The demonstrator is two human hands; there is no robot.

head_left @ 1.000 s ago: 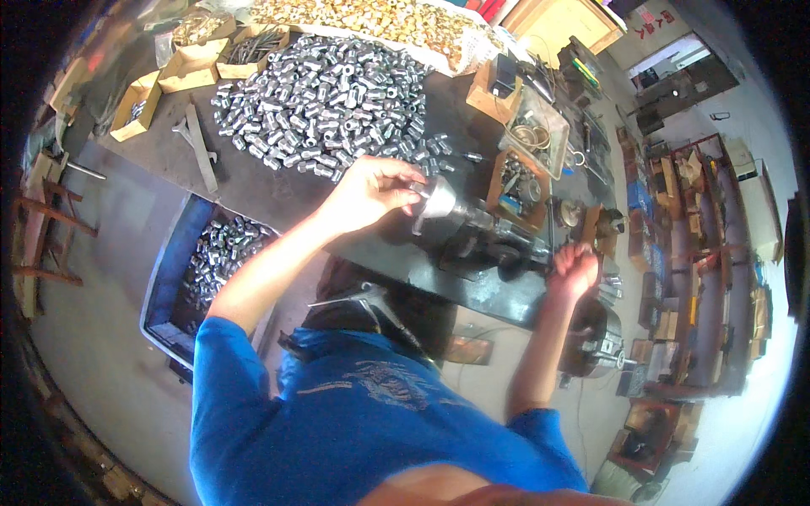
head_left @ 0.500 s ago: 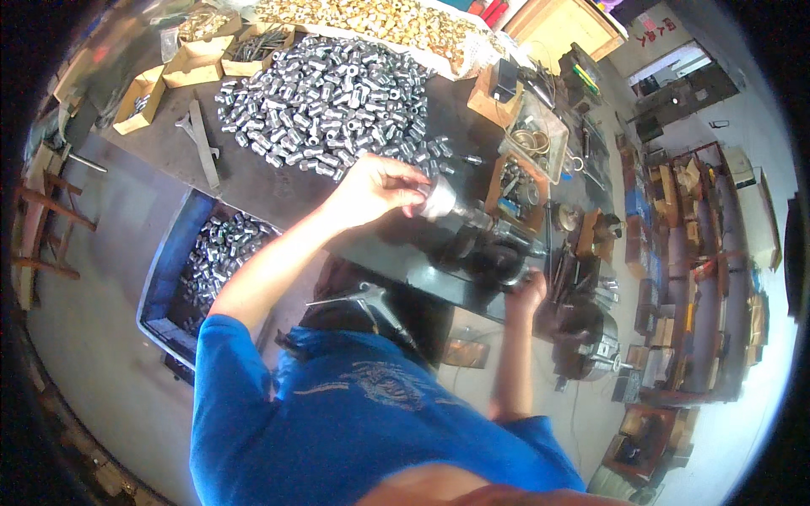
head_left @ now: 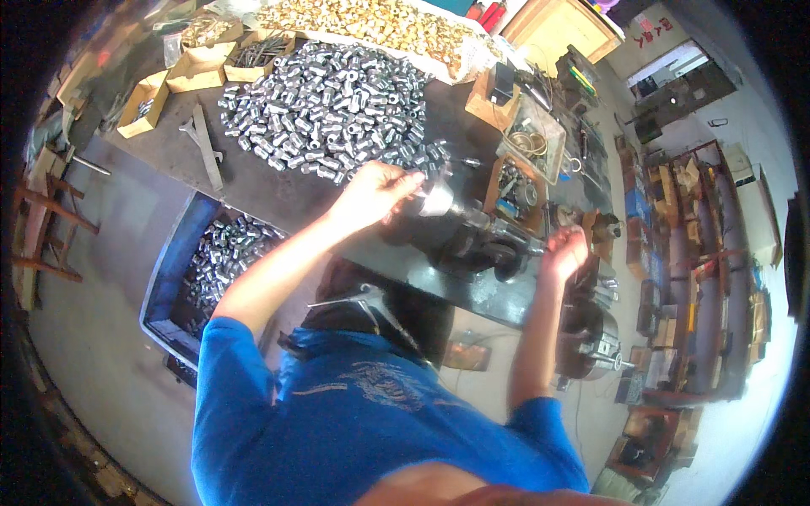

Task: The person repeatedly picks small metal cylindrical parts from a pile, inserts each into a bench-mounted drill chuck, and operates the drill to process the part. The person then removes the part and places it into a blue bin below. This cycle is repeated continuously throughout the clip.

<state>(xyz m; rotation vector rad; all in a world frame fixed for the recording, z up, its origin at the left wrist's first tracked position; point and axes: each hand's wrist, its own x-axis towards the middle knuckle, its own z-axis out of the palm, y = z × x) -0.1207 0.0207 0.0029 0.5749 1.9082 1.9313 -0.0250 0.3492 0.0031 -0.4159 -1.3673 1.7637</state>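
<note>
At the middle of the bench stands a small dark machine [head_left: 472,244] with a round silver head [head_left: 436,201] at its left end. My left hand [head_left: 371,198] is at that head with its fingers drawn together. What they pinch, if anything, is too small to make out. My right hand [head_left: 567,249] is closed at the machine's right end, beside the tip of its metal shaft [head_left: 530,244]; whatever lies inside the fingers is hidden. Behind my left hand spreads a big pile of silver metal fittings [head_left: 329,110].
Brass-coloured parts [head_left: 363,25] fill a tray at the back. A blue crate [head_left: 156,287] of metal fittings stands low on the left. Wrenches [head_left: 205,148] and yellow boxes [head_left: 198,69] lie at the bench's left; a parts box [head_left: 515,190] sits behind the machine.
My right hand has moved up and to the right, from the machine's near side to its right end. My left hand has shifted slightly left at the silver head.
</note>
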